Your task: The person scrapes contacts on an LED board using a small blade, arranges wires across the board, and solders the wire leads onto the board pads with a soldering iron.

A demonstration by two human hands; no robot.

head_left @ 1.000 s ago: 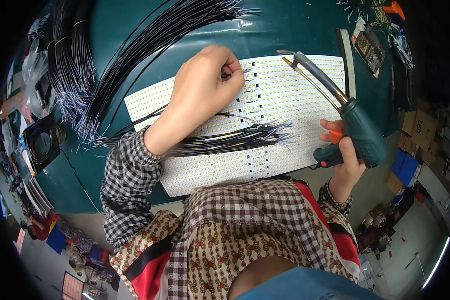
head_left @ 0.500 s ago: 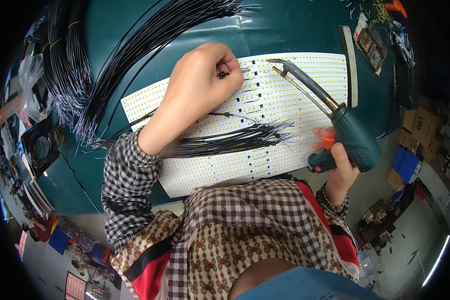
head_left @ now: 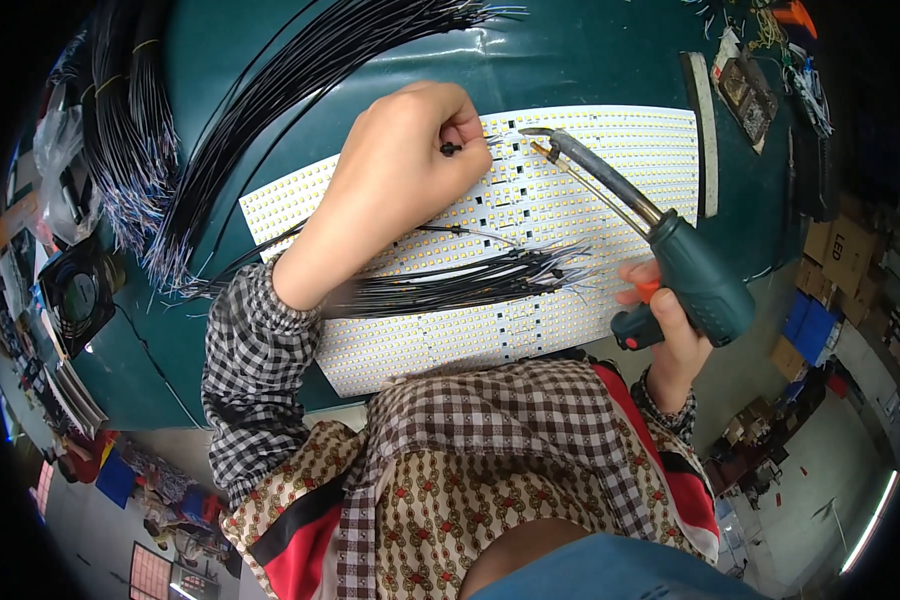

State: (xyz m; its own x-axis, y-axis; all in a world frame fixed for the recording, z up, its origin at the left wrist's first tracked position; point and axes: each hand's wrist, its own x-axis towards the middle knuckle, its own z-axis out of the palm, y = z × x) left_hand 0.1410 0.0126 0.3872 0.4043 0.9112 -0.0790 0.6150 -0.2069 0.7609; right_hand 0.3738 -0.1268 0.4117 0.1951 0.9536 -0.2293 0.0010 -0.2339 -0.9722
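Observation:
My right hand [head_left: 675,335] grips a green soldering gun [head_left: 705,280] with an orange trigger. Its bent dark tip lies over the upper part of a white LED board [head_left: 630,150], close to a row of small black pads. Above the same board, my left hand [head_left: 410,145] is closed in a pinch on a thin black wire [head_left: 451,149]; the fingers hide most of it, and fine bare ends stick out toward the pads. A bundle of black wires [head_left: 440,285] with stripped ends lies across the board below my left hand.
Long black wire bundles [head_left: 270,110] lie at the back left. A pale bar [head_left: 704,135] borders the board's right end, with a dirty metal tray [head_left: 745,90] beyond it. A small black fan [head_left: 78,298] stands at the left of the green table [head_left: 570,60].
The soldering gun has moved left and slightly down, bringing its tip closer to my left fingertips. My left hand has barely shifted and keeps its pinch.

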